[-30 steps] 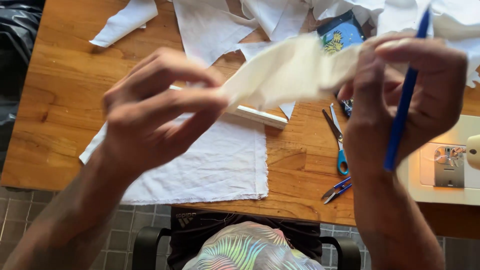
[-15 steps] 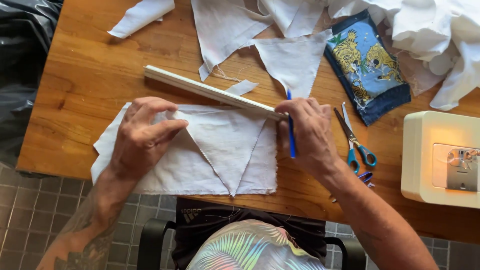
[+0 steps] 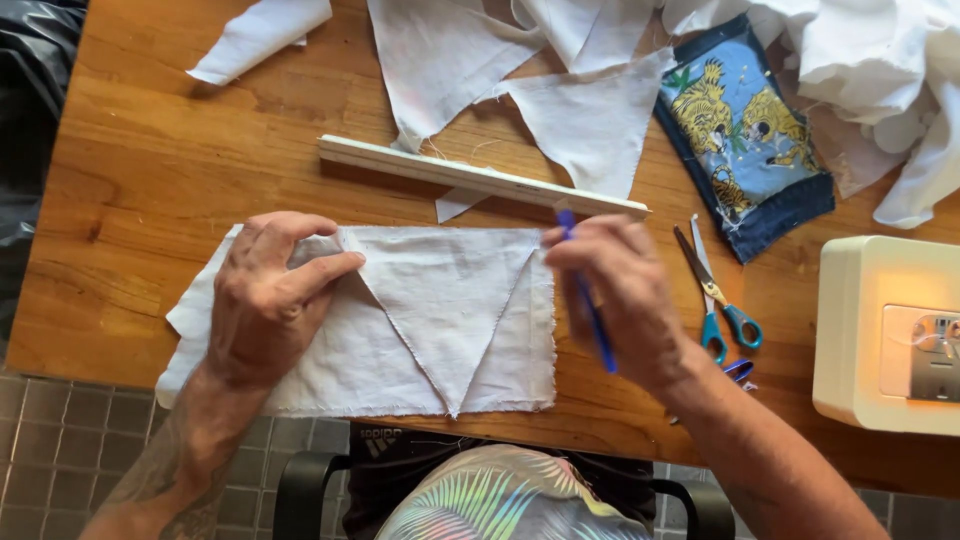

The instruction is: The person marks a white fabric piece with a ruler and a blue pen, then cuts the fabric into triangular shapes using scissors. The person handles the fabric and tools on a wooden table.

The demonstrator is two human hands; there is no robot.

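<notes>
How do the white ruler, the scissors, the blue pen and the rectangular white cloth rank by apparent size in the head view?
1. rectangular white cloth
2. white ruler
3. scissors
4. blue pen, though the right hand hides part of it, so its place against the scissors is unsure.
</notes>
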